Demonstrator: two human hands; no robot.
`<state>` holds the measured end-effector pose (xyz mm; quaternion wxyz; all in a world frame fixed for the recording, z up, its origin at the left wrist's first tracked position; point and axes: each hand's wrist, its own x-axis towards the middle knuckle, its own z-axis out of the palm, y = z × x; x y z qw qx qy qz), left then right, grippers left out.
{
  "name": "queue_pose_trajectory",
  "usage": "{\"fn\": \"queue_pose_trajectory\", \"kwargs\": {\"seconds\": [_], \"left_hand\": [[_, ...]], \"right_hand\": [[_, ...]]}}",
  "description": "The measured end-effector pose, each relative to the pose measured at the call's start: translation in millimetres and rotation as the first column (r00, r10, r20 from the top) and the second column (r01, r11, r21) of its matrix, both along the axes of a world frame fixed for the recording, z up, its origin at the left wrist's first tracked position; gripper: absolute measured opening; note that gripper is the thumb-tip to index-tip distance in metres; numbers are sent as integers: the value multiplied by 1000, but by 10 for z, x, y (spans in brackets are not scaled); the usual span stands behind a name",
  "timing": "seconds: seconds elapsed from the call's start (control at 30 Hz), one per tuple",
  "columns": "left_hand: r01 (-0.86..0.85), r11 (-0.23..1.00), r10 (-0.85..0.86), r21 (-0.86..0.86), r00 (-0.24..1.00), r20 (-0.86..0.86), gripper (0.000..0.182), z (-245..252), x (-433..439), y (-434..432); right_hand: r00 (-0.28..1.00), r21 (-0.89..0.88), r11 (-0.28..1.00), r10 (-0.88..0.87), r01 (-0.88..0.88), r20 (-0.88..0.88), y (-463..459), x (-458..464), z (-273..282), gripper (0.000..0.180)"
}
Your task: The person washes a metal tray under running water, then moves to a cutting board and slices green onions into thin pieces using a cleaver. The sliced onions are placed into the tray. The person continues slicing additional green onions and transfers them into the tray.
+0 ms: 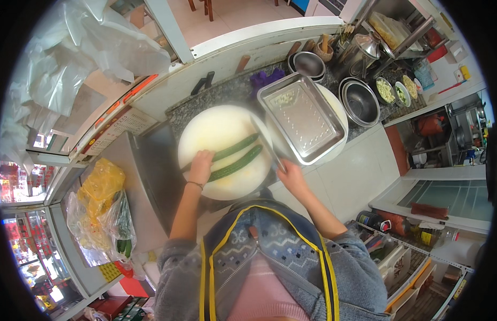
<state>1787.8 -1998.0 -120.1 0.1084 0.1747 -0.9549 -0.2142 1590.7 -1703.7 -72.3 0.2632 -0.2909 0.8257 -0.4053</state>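
Note:
Two long green cucumbers lie side by side, slanting across a round white cutting board (216, 124). My left hand (201, 164) grips the upper cucumber (236, 147) near its left end, and a bit of that end shows beyond the fingers. Just below it rests the lower cucumber (238, 163), its left end close to my left hand. My right hand (289, 174) holds a kitchen knife (268, 144) at the board's right edge. The blade points away from me, beside the cucumbers' right ends; its outline is faint.
Right of the board, a rectangular metal tray (306, 120) sits on another round white board (332, 104). Metal bowls (360, 102) and small bowls of chopped food (385, 90) stand farther right. Purple cloth or gloves (266, 79) lie behind. Plastic bags (102, 192) rest at left.

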Motion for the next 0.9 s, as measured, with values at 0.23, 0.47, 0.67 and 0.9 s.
{"fn": "queue_pose_trajectory", "kwargs": {"seconds": [0.23,0.47,0.67,0.9], "left_hand": [[-9,977,-37,-213,977,-211,49,160,-70,453],[173,976,-197,-129,959,-205,39,195,-837,1003],[116,910,-116,-398,993,24,16,-60,-1483,1167],[127,956,-123,-266,992,29,4,-200,-1635,1223]], "right_hand": [[993,-85,990,-112,109,-31,138,54,-34,26],[990,-104,989,-111,101,-92,403,73,46,29],[990,-36,995,-93,90,-106,765,157,107,30],[971,-77,996,-68,52,-227,1508,253,10,38]]}}
